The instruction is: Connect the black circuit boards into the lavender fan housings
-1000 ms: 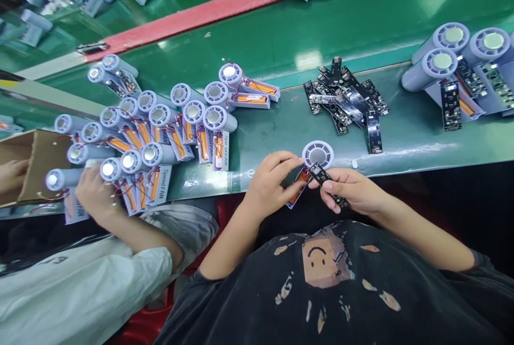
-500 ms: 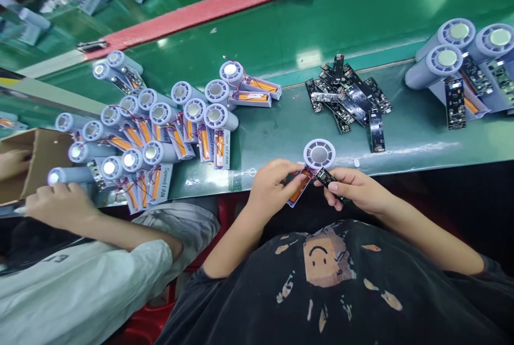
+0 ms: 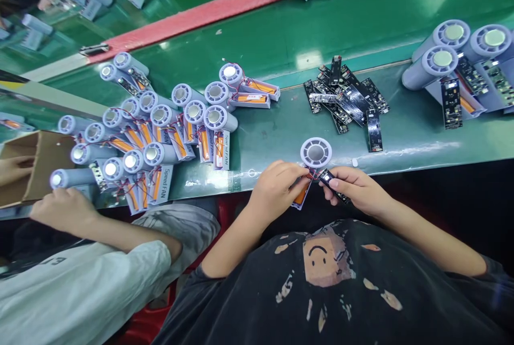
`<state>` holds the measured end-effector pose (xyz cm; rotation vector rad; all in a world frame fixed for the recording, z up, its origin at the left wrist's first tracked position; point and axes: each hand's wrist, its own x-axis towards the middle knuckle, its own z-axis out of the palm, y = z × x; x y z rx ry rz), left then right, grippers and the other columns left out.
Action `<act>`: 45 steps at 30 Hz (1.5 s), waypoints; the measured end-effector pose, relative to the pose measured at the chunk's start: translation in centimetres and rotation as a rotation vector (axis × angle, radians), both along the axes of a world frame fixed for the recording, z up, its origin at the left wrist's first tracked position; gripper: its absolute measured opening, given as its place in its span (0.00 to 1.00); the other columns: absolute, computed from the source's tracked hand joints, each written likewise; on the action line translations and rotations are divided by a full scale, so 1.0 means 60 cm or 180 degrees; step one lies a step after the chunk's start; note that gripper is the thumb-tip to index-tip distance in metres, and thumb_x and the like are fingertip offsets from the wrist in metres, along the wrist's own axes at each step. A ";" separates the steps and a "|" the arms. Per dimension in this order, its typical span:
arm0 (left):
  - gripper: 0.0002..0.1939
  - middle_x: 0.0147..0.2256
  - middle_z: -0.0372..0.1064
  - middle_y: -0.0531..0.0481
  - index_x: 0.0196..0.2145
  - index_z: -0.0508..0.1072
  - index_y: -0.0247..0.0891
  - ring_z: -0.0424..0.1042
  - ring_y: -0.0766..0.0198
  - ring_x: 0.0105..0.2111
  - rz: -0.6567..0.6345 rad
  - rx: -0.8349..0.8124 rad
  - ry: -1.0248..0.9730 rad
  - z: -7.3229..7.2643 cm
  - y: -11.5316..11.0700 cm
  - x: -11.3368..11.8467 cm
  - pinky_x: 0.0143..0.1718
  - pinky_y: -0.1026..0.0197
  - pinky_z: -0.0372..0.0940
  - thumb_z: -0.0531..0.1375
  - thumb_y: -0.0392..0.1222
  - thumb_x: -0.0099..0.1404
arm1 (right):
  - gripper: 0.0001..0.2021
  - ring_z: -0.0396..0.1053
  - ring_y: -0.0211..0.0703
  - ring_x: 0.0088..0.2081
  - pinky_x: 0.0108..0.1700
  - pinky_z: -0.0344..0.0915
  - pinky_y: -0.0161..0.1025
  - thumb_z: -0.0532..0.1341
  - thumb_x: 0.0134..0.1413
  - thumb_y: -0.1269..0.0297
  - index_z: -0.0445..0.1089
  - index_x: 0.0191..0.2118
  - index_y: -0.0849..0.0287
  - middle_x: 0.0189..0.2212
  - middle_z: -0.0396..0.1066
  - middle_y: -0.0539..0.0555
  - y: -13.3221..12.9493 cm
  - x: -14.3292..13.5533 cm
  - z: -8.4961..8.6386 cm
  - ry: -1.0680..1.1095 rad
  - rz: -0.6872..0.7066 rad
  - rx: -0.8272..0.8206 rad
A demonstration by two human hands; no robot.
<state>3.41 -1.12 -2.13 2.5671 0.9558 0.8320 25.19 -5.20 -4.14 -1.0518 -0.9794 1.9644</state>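
Where fingers (image 3: 297,172) grip, the casing (image 3: 297,207) holds a battery (image 3: 301,196).

Both arms are bent and drawn in before the torso (image 3: 325,291), so that the two hands are brought close together without touching. The left forearm (image 3: 231,240) is angled inward and upward, and the right forearm (image 3: 433,240) is slanted inward from the other side. The left wrist (image 3: 257,211) and the right wrist (image 3: 387,200) are held nearly straight. The left hand (image 3: 277,187) is turned back upward, its thumb (image 3: 297,189) and index finger (image 3: 295,171) being pointed rightward in a pinch. In the right hand (image 3: 353,187), the thumb (image 3: 340,184) is stretched leftward, while the lower fingers (image 3: 328,196) are curled beneath.
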 end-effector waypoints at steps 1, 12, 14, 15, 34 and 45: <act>0.06 0.35 0.79 0.49 0.40 0.73 0.38 0.77 0.64 0.34 0.0045 0.0026 0.0035 0.000 -0.001 -0.002 0.37 0.59 0.70 0.58 0.42 0.73 | 0.21 0.67 0.33 0.24 0.28 0.66 0.34 0.67 0.51 0.43 0.71 0.35 0.60 0.24 0.71 0.48 -0.001 0.001 0.000 -0.0019 0.0033 0.0028; 0.09 0.33 0.79 0.49 0.39 0.76 0.37 0.75 0.64 0.33 0.0135 -0.0095 0.0120 -0.002 -0.004 0.010 0.37 0.59 0.68 0.57 0.42 0.73 | 0.20 0.65 0.32 0.24 0.29 0.63 0.34 0.64 0.56 0.46 0.69 0.31 0.60 0.25 0.71 0.49 0.000 0.000 -0.003 -0.0364 0.0295 0.0230; 0.10 0.32 0.76 0.51 0.37 0.77 0.38 0.74 0.65 0.32 0.0163 -0.0185 0.0116 -0.004 0.001 0.013 0.37 0.59 0.67 0.57 0.42 0.73 | 0.19 0.65 0.32 0.24 0.28 0.63 0.34 0.64 0.56 0.47 0.69 0.31 0.60 0.25 0.70 0.49 0.000 0.002 -0.004 -0.0526 0.0354 0.0213; 0.11 0.31 0.75 0.51 0.36 0.77 0.39 0.72 0.65 0.32 0.0174 -0.0204 0.0144 -0.004 0.003 0.015 0.36 0.59 0.66 0.57 0.43 0.73 | 0.19 0.65 0.32 0.24 0.28 0.63 0.34 0.64 0.56 0.47 0.69 0.30 0.60 0.25 0.70 0.49 0.000 0.003 -0.003 -0.0597 0.0370 0.0190; 0.11 0.31 0.72 0.49 0.28 0.74 0.39 0.65 0.59 0.34 0.0612 0.0603 0.0473 -0.005 -0.012 0.032 0.35 0.56 0.56 0.59 0.38 0.69 | 0.19 0.64 0.33 0.22 0.26 0.60 0.34 0.61 0.56 0.45 0.68 0.30 0.59 0.25 0.70 0.50 0.001 0.010 0.000 -0.1021 0.0239 0.0245; 0.08 0.32 0.74 0.51 0.36 0.78 0.40 0.66 0.61 0.34 0.0730 0.0303 0.0319 -0.003 -0.019 0.029 0.37 0.58 0.57 0.59 0.40 0.72 | 0.15 0.67 0.37 0.23 0.32 0.61 0.37 0.54 0.60 0.55 0.67 0.27 0.56 0.21 0.68 0.48 0.000 0.008 0.013 -0.1939 0.0330 0.0889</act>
